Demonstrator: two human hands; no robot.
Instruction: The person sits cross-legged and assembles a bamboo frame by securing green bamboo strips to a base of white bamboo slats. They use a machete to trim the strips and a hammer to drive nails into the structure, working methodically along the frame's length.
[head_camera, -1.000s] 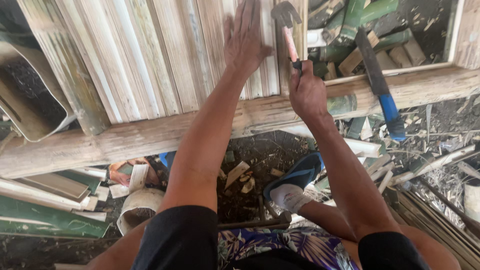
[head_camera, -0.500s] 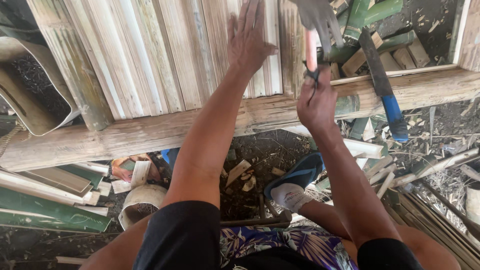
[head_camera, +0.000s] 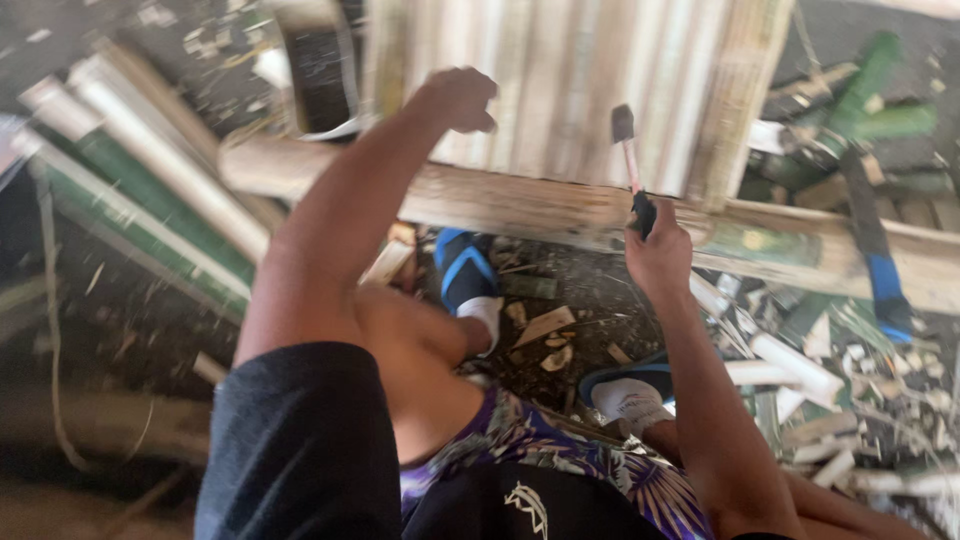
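Starting nearest me: I'm seeing the person's dark sleeve and patterned purple shorts at the bottom, legs folded, a blue and white sandal (head_camera: 468, 285) on one foot and another sandal (head_camera: 628, 392) further right, both planted on dirt littered with wood chips (head_camera: 548, 328), likely so the body is braced close to the work. The right hand (head_camera: 658, 255) is wrapping tight around the dark grip of a small hammer (head_camera: 630, 160), pink shaft pointing up, dark head hanging just over the bamboo slats; I'm judging that as a choked-up grip for short controlled taps. The left hand (head_camera: 458, 98) is reaching further out, fingers curled loosely, resting on or just above the slat panel (head_camera: 580, 90); blur is hiding whether it is actually pressing or pinching anything, so I cannot tell, but it looks placed to steady the slats. The panel is lying across a thick bamboo pole (head_camera: 520, 205) running left to right, which is acting as the support under the panel's near edge. Off the panel's left edge, split green and pale bamboo strips (head_camera: 130, 190) are lying stacked diagonally. Past the pole's right end, a long tool with a blue handle (head_camera: 880, 270) is lying among green bamboo offcuts (head_camera: 880, 100), within reach.
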